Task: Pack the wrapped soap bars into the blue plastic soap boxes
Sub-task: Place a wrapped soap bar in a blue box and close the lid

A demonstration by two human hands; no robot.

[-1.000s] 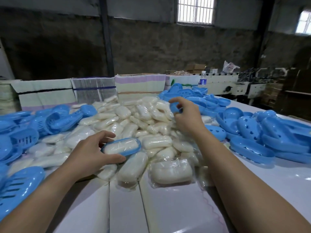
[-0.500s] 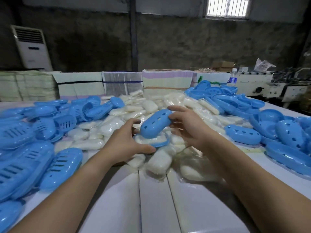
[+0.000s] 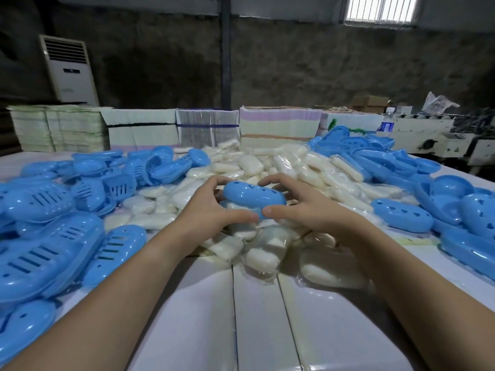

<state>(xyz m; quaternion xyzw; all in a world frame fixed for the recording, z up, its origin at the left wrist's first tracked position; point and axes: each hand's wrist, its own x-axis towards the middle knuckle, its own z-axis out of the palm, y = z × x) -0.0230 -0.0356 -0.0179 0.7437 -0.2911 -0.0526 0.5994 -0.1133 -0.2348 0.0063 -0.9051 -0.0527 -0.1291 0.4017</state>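
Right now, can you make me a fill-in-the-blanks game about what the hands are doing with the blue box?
1. The left hand and right hand both hold one ____ soap box.
2. The lid on top has ____-shaped holes.
3. The wrapped soap bars in the pile are ____ in colour.
4. The tall air conditioner stands at the far ____.

Missing words: blue; heart; white; left
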